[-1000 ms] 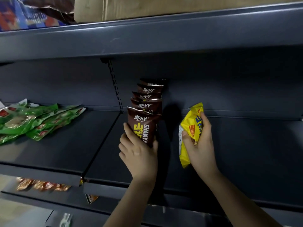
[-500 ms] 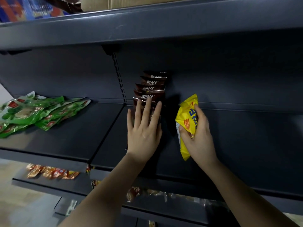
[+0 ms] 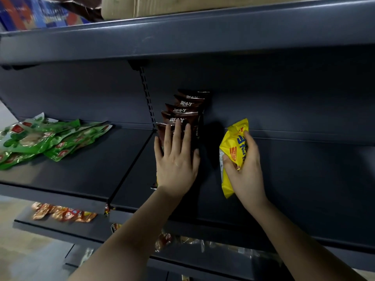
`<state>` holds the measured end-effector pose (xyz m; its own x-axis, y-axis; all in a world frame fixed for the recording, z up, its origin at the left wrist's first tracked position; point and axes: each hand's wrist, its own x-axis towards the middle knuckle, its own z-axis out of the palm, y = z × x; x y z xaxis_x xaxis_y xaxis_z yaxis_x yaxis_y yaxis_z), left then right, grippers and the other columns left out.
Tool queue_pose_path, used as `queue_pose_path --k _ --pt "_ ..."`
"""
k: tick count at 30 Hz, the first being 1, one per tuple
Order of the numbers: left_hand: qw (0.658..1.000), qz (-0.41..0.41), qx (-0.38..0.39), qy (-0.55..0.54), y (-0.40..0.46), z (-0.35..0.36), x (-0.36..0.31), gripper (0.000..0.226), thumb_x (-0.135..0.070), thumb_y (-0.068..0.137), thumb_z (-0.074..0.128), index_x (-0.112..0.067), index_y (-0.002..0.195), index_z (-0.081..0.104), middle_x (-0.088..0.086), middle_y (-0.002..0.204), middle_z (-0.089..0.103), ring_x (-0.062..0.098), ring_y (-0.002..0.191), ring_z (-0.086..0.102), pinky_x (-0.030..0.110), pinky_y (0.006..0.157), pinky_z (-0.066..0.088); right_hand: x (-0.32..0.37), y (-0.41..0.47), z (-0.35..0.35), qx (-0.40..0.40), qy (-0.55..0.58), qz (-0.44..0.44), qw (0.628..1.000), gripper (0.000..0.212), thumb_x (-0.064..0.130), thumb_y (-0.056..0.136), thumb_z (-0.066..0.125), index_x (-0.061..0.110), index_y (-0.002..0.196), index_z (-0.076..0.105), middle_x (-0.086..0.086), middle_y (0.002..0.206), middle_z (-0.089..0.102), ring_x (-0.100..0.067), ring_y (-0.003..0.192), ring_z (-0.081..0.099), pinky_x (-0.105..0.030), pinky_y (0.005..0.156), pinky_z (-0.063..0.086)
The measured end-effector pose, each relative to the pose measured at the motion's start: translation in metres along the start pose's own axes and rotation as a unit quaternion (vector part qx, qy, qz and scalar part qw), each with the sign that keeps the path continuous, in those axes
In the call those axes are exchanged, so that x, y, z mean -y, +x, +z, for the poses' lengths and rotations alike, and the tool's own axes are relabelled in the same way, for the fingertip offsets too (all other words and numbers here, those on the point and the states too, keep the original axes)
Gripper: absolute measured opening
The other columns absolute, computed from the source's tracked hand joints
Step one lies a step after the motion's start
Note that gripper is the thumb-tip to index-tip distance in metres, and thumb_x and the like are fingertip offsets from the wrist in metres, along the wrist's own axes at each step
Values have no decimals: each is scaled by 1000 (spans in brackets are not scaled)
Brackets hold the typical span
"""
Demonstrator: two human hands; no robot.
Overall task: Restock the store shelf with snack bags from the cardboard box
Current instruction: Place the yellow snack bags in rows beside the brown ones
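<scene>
A row of several dark brown snack bags (image 3: 183, 110) stands upright on the dark grey shelf (image 3: 304, 179), near the slotted upright. My left hand (image 3: 176, 159) lies flat with straight fingers against the front bag of that row and covers most of it. To the right, my right hand (image 3: 243, 165) grips a yellow snack bag (image 3: 233, 151) and holds it upright just above the shelf, apart from the brown row. The cardboard box (image 3: 162, 5) shows only as a brown side on the shelf above.
Green snack packs (image 3: 40, 140) lie in a heap on the left shelf section. Orange packets (image 3: 63, 213) sit on the lower shelf at the left, and more packets (image 3: 166, 240) lie below my left arm. The shelf stretches bare to the right of the yellow bag.
My left hand let go of the front brown bag's bottom and spread flat against its face. My right hand keeps hold of the yellow bag in much the same place.
</scene>
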<state>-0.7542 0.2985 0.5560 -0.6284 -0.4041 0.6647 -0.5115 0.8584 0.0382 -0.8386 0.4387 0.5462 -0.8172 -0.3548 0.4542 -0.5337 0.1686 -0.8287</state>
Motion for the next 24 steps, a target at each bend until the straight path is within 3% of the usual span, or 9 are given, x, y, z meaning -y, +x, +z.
queue_pose_path --k 3,7,10,13,15,17,19,22,24 --pt "992 66 -56 -90 -4 -19 -14 55 -34 93 43 -3 138 42 15 149 36 30 140 28 48 114 25 4 2 -4 -34 3 8 999 78 21 84 69 21 148 24 2 144 37 15 108 34 3 79 34" --pt "946 55 0 -319 6 -42 -64 69 -46 91 46 -1 142 32 13 144 40 21 135 36 30 111 32 6 6 -13 -70 -7 1 998 84 33 81 69 12 148 22 -6 147 38 -17 130 43 -24 98 39" --pt "836 -133 125 -518 25 -43 -94 73 -38 85 63 -14 143 27 2 134 50 12 125 47 22 104 37 7 9 -19 -35 -32 -24 999 84 32 79 69 9 147 24 -6 142 40 -16 130 38 -27 104 33" --pt "770 -232 91 -588 47 -24 -100 16 -19 89 62 -14 103 57 2 93 67 17 88 65 41 90 52 4 12 -32 46 2 -5 999 90 21 75 77 15 147 23 6 129 36 5 115 34 -16 100 31" --pt "731 -276 97 -617 56 -12 -100 5 -19 89 62 -16 86 61 2 80 68 17 76 65 41 82 55 -2 17 -45 115 55 69 989 93 18 78 76 25 148 15 12 125 41 11 107 46 -7 93 38" --pt "672 -314 110 -661 63 -5 -100 12 -19 89 62 -16 77 62 -1 69 68 16 66 66 37 72 56 -14 22 -54 181 76 146 970 90 24 81 73 28 149 14 15 120 52 7 103 57 -13 87 46" --pt "610 -345 124 -703 71 -1 -104 17 -15 91 59 -16 74 61 -3 60 65 14 56 64 32 64 56 -33 32 -56 220 12 133 966 60 30 81 73 22 133 44 7 115 66 -6 100 64 -30 89 51" --pt "608 -349 139 -700 83 14 -108 15 -26 93 56 -18 81 59 2 71 66 22 67 66 39 73 55 -47 48 -48 206 -17 115 972 28 29 80 74 21 104 62 3 96 72 -12 90 67 -37 85 53" --pt "671 -335 141 -646 90 29 -109 20 -37 92 54 -17 93 54 7 87 65 28 85 66 45 83 54 -53 61 -38 168 -34 111 979 27 29 80 74 17 101 64 1 92 71 -16 87 66 -34 80 51"
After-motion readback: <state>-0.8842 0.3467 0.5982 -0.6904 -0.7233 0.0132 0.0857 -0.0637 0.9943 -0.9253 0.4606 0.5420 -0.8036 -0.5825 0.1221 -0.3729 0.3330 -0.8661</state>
